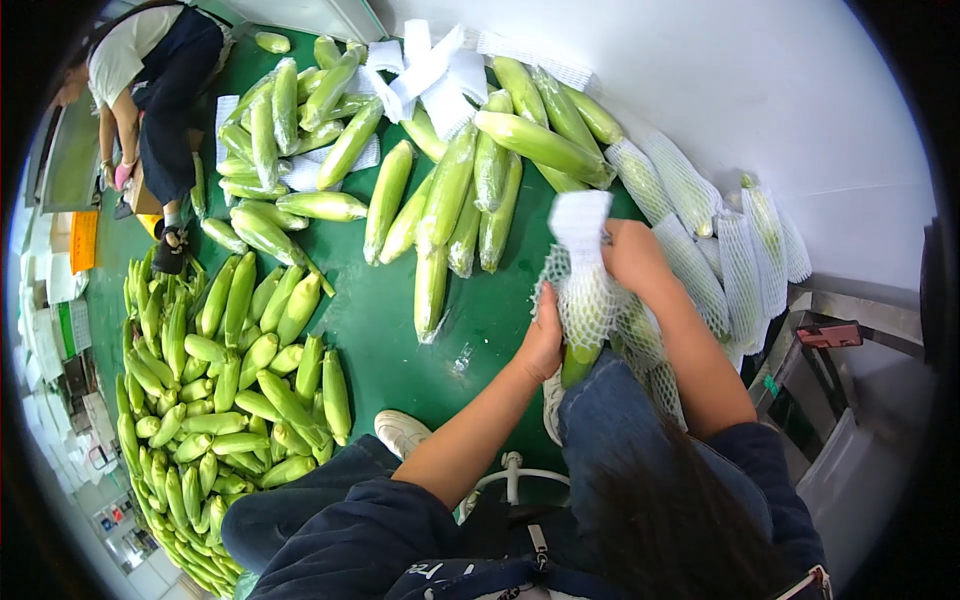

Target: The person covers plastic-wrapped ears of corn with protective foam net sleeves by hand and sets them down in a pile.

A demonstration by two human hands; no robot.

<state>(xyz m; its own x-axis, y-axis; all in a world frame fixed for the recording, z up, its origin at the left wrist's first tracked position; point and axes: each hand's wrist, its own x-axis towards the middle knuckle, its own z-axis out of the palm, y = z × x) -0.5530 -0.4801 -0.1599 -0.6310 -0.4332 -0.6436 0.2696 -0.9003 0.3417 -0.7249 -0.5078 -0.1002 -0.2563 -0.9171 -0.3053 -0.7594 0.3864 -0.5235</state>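
Note:
An ear of corn (580,364), husk still on, stands partly inside a white foam net sleeve (589,296) near my right knee. Its green lower end pokes out below the mesh, and the sleeve's flat upper end rises above it. My left hand (546,341) holds the sleeved corn from the left side, with mesh bunched above the thumb. On the opposite side, my right hand (634,251) grips the sleeve near its upper part; its fingertips are partly hidden. More netted ears (637,330) lie just behind, beside my right forearm.
Film-wrapped corn ears (450,195) lie ahead on the green floor (390,330). Flat foam sleeves (442,75) rest at the back. Netted ears (690,262) lean along the white wall (720,82). Unwrapped corn (225,405) is heaped left. Another person (165,90) bends over at upper left.

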